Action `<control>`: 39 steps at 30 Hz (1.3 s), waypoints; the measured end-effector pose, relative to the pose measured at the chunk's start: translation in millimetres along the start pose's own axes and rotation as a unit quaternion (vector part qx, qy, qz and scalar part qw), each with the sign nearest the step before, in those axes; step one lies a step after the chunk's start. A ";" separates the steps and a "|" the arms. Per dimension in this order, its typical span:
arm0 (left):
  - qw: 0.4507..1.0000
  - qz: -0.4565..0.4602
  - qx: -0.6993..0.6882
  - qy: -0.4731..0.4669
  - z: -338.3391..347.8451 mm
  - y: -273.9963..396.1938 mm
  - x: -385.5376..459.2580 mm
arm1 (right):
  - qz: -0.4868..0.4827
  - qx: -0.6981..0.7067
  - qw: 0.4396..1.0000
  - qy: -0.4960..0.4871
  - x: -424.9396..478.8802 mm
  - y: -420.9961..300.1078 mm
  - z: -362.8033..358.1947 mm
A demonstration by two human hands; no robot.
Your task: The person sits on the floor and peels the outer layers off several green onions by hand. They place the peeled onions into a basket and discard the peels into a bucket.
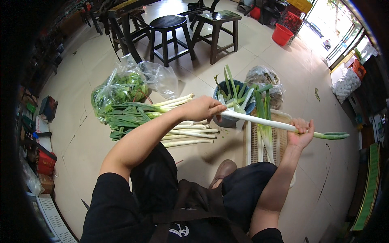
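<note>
A long white leek stalk (264,120) with a green top stretches between my hands. My left hand (204,108) grips its white end over a blue bucket (226,121) that holds leek leaves and trimmings (235,94). Closer to the green end, my right hand (299,133) is closed around the stalk. Below it, a woven plastic basket (246,142) has several leeks (265,133) lying in it. To the left, a pile of leeks (130,118) rests on the tiled floor, white ends pointing right; my left forearm covers part of it.
Behind the pile sits a clear plastic bag of leafy greens (118,86). Another filled plastic bag (266,79) stands behind the bucket. A round stool (168,22) and a square stool (217,17) are farther back, with a red bucket (282,34) near the doorway.
</note>
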State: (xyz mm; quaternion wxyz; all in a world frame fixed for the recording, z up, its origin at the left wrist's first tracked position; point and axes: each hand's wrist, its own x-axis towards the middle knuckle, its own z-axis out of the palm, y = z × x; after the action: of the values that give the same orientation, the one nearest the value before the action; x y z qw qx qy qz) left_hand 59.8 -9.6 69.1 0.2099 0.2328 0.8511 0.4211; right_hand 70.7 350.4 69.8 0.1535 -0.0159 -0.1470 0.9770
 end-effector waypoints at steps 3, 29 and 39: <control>0.995 0.029 -0.087 0.036 4.5 -16.5 9.1 | 0.015 0.033 0.998 -0.058 -0.3 -2.7 0.8; 0.993 0.035 -0.086 0.079 7.4 -42.3 123.3 | -0.131 -0.063 0.966 0.213 14.4 -39.8 -35.4; 0.956 0.161 0.235 0.074 64.7 -18.3 76.3 | -0.080 -0.099 0.978 0.167 1.7 19.7 -5.4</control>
State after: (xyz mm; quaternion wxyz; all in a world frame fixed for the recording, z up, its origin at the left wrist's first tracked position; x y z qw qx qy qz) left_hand 30.3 64.4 5.9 0.0150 0.3773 0.8905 0.2539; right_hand 63.7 334.6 59.0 0.2514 -0.1825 -0.2160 0.9257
